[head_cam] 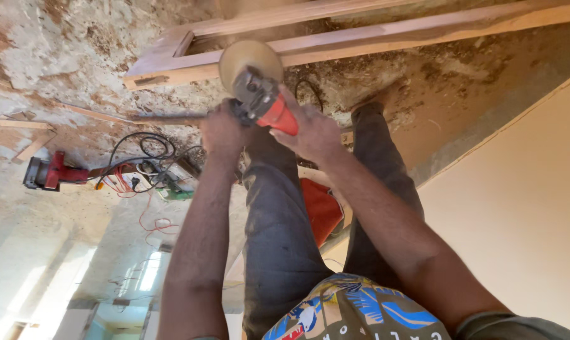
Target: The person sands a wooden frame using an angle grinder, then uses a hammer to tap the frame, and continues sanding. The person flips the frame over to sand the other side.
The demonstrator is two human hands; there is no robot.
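Observation:
A red and grey angle grinder [263, 101] with a round sanding disc [250, 61] is held in both hands at the middle of the view. My left hand [223, 130] grips its side handle. My right hand [313, 134] wraps around its red body. The disc touches the edge of a wooden door frame [171, 63] lying on the dusty floor, and dust blurs the air above it. My legs in dark trousers stand just below the tool.
A red power tool [48, 173] lies on the floor at left, beside tangled black and red cables [147, 165] and a small green board [174, 193]. Loose wood strips [26, 126] lie at the left edge. A large pale board [524, 208] fills the right side.

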